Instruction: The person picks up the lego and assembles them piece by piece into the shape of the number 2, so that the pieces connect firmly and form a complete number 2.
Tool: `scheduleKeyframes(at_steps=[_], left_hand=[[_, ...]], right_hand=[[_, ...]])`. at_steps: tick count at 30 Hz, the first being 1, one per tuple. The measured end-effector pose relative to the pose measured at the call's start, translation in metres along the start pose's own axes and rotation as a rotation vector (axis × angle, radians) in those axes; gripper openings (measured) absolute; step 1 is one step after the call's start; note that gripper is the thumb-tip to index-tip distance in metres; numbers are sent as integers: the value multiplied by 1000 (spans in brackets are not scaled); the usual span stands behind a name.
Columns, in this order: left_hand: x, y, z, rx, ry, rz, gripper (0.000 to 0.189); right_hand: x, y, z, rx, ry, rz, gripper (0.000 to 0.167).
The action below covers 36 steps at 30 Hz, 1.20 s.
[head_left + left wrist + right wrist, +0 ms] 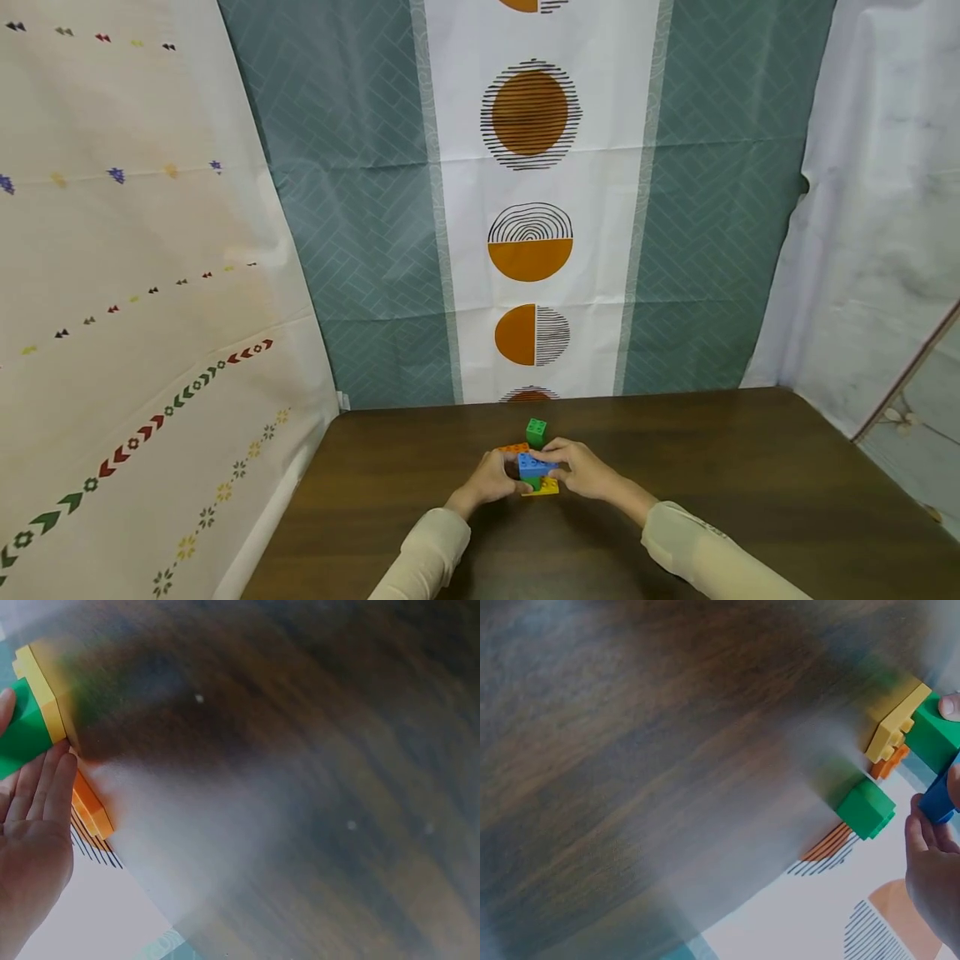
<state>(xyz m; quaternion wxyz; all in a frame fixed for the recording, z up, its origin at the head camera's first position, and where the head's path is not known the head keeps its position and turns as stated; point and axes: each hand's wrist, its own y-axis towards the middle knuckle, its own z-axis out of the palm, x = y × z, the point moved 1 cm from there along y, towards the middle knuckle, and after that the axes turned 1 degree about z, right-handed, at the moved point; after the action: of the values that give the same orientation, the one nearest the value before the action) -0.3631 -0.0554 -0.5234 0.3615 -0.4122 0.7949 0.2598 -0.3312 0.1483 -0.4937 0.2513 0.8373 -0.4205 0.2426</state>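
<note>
In the head view, my left hand holds a green toy building brick between thumb and fingers. That brick stands on a yellow brick lying on the table. My right hand pinches a blue brick at the top of the green one; whether the two are fully joined I cannot tell. An orange brick lies just behind, partly hidden by the hands. Farther back, a second green brick stands alone on the table.
The dark wooden table extends to both sides of the hands. A patterned curtain hangs along its back edge, with a pale printed cloth at left and a white one at right.
</note>
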Motion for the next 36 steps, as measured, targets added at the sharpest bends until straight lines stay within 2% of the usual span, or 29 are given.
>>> scheduleKeyframes(at_steps=[4, 12, 18, 25, 31, 36], left_hand=[[0, -1, 0, 0, 0, 16, 24], [1, -9, 2, 31, -21, 2, 23], [3, -9, -1, 22, -39, 34, 24], [3, -10, -3, 18, -61, 47, 23], [0, -7, 0, 22, -59, 70, 26], [-1, -3, 1, 22, -39, 77, 30]], right_hand=[[3, -1, -1, 0, -15, -10, 45], [6, -4, 3, 40, -82, -54, 44], [8, -3, 4, 21, -145, -85, 47], [9, -3, 6, 3, -171, -81, 48], [4, -2, 3, -7, -144, -100, 47], [2, -1, -1, -10, -125, -75, 47]])
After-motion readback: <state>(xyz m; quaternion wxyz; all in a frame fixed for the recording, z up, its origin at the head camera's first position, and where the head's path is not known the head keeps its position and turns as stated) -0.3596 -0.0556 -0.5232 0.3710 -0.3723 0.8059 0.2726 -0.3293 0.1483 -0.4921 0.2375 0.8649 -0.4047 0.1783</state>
